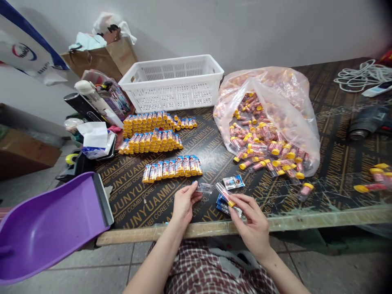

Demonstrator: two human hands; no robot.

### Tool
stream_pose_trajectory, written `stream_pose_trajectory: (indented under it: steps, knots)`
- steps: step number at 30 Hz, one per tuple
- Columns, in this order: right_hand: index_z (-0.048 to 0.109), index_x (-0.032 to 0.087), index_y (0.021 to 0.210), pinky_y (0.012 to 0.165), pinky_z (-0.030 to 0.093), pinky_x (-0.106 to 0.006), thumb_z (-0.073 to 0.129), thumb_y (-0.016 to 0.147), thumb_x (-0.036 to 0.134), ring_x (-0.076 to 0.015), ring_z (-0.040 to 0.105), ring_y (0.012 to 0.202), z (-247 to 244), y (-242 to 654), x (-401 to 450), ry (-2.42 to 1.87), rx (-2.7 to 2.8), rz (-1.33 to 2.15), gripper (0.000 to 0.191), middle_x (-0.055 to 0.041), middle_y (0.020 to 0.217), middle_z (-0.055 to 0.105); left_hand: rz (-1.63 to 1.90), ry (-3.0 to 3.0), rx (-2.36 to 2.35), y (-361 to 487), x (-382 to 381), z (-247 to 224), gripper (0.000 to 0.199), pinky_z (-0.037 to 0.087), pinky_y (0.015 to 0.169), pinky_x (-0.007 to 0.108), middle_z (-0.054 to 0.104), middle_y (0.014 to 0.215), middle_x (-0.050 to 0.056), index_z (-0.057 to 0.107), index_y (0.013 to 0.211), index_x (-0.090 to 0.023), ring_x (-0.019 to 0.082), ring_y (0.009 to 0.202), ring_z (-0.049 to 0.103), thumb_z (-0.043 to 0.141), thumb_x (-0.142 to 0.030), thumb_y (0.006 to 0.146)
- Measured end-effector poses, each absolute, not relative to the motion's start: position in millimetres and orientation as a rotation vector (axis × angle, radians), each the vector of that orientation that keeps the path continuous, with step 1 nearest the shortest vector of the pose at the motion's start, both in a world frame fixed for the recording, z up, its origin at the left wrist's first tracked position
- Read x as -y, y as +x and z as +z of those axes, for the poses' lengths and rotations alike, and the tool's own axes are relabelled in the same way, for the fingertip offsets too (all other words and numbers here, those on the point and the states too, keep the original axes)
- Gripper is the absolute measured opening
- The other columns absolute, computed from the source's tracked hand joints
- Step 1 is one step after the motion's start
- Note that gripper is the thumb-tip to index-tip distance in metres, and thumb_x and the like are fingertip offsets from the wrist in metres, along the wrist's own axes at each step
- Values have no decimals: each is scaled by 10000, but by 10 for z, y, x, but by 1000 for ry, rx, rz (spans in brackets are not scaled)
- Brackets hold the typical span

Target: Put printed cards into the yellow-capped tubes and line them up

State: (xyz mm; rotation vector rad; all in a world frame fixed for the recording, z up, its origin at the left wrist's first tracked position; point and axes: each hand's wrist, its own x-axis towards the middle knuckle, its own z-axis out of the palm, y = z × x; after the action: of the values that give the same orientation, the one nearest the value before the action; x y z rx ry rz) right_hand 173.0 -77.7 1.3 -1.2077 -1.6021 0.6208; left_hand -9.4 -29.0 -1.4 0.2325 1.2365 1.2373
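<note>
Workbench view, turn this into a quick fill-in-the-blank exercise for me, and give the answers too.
The dustpan is ____. The right hand holds a tube with a ____ cap. The plastic basket is ____. In this view, the plastic bag lies to the ____ of the basket.
Answers: purple, yellow, white, right.

Black counter (pixel 203 141), gold lettering, tan strip along front edge. Toward far edge: white perforated plastic basket (pixel 177 94), translucent plastic bag (pixel 295 104) spilling yellow-capped clear tubes (pixel 257 148). Left half: rows of blue-labelled tubes (pixel 171 167). Near front edge: blue-white packets (pixel 233 181). Toward right edge: grey heat gun (pixel 367 122).
</note>
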Motion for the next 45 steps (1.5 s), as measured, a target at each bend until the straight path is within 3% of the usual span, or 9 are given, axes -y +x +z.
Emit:
stream_pose_trajectory:
  steps: [9,14,19,24,27,30,33,37,45]
  knots:
    - [611,302,1191,872,520,-402,529,867,136,-224,593,1007,48,1682,787,-1104,1750,681,374,-83,1095,592,1295,312,-1293,-80,309,-16,417,523,609,239,636,612,7,628,659,-120,96,555,582,820,-461,517]
    - [629,298,1161,890,508,-391,462,895,119,-210,591,1024,-3,1698,757,-1079,1774,777,361,-73,1098,602,1271,403,-1115,-29,348,50,453,534,660,261,687,798,25,634,959,-156,119,663,632,784,-415,618]
    - [622,304,1141,854,528,-383,506,873,117,-205,608,968,-40,1689,721,-1058,1764,766,347,-61,1040,611,1219,407,-1079,-14,369,168,614,517,639,240,695,743,24,583,1098,-151,119,629,630,840,-283,556]
    - [429,325,1345,889,523,-409,563,806,113,-225,580,1033,-37,1680,639,-1056,1803,683,595,-79,1161,527,1029,485,-1035,-3,425,237,479,510,631,238,704,783,68,666,925,-106,132,640,636,856,-289,524]
    - [291,316,1420,996,445,-476,571,737,93,-273,469,1219,-7,1699,572,-1005,1870,720,771,-93,1363,403,915,536,-992,24,473,251,358,491,607,223,684,705,72,693,778,-84,116,600,608,814,-366,594]
    - [246,288,1434,1059,373,-505,542,669,78,-301,347,1331,17,1722,534,-925,1950,837,847,-85,1487,269,884,540,-966,61,508,247,356,474,588,216,673,688,58,703,770,-96,108,582,590,792,-405,618]
    - [253,259,1432,1094,329,-490,524,629,70,-293,321,1353,16,1733,534,-872,2000,901,869,-85,1472,321,862,523,-967,98,532,227,366,459,572,214,657,670,38,699,763,-102,101,566,572,814,-400,585]
    - [280,266,1417,1056,402,-416,524,632,61,-253,465,1257,-8,1731,562,-885,1950,995,847,-76,1383,442,854,507,-969,126,557,195,363,452,564,212,650,670,35,690,773,-94,100,568,568,814,-384,592]
    - [300,273,1402,1050,414,-413,524,607,43,-258,469,1251,-4,1725,575,-847,1884,1017,858,-77,1372,442,859,524,-981,131,571,224,346,437,537,185,643,679,41,684,797,-81,91,572,571,805,-349,616]
